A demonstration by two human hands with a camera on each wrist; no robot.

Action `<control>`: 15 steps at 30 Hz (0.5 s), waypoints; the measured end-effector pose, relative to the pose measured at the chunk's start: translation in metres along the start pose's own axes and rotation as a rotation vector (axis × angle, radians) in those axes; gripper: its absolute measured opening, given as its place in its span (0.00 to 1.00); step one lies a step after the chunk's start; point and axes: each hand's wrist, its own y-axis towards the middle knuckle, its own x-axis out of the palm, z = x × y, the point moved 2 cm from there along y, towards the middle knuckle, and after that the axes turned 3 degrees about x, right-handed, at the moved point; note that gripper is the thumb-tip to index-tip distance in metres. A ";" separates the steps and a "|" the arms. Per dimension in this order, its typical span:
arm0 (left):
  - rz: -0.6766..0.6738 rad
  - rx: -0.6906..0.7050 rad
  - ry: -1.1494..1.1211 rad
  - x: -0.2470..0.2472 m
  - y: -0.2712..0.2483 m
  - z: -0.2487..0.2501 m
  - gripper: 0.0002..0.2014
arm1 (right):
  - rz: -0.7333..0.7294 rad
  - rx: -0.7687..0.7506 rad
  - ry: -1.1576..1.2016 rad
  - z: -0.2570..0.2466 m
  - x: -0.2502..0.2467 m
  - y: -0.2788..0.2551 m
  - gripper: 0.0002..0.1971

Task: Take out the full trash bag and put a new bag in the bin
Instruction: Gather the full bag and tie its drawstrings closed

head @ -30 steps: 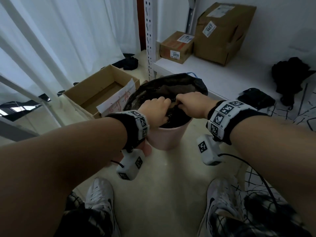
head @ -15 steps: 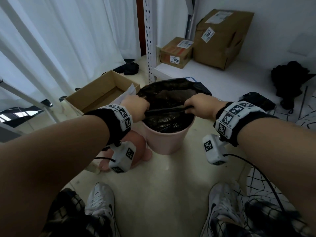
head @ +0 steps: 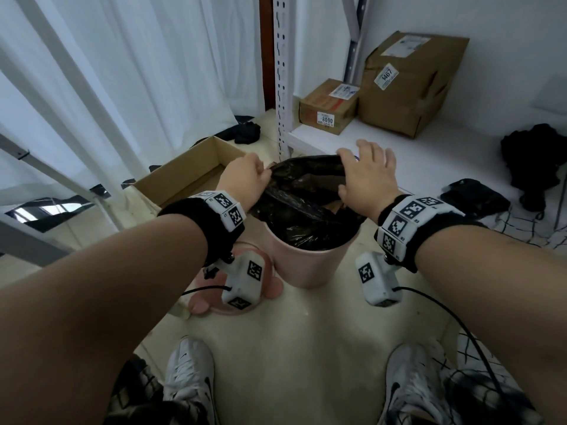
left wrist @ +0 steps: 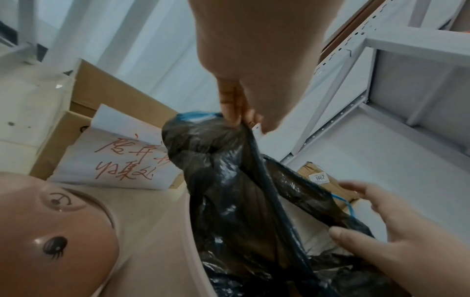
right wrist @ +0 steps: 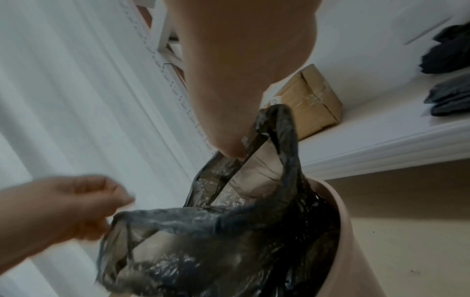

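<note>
A pink bin (head: 310, 265) stands on the floor in front of my feet, lined with a filled black trash bag (head: 303, 200). My left hand (head: 245, 179) pinches the bag's rim at the left side; the left wrist view shows its fingertips (left wrist: 234, 116) clamped on the black plastic (left wrist: 229, 191). My right hand (head: 365, 176) is over the far right rim with fingers spread and straight, thumb against the bag's edge. In the right wrist view the bag (right wrist: 229, 231) is lifted loosely out of the bin (right wrist: 356, 241), its edge draped by my thumb.
A pink lid with a cartoon face (head: 214, 299) lies on the floor left of the bin. An open cardboard box (head: 184, 176) sits behind it. A white shelf (head: 429, 154) with two brown parcels (head: 328, 107) stands behind the bin, with curtains at left.
Both hands gripped the bag together at the near rim, then pulled it apart. Now they are further back along the rim, and my right hand's fingers have spread open.
</note>
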 end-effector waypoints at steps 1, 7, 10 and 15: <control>0.000 -0.079 0.026 0.002 0.000 -0.005 0.18 | -0.069 0.060 0.017 0.003 0.004 0.001 0.36; -0.239 -0.617 -0.050 0.018 0.001 -0.039 0.44 | -0.251 0.229 0.292 0.010 0.013 0.008 0.44; -0.359 -0.623 -0.052 0.022 0.001 -0.041 0.48 | -0.223 0.234 0.331 0.007 0.014 0.012 0.42; -0.024 -0.414 -0.132 0.013 0.004 -0.037 0.26 | -0.101 0.195 0.223 0.003 0.015 0.015 0.14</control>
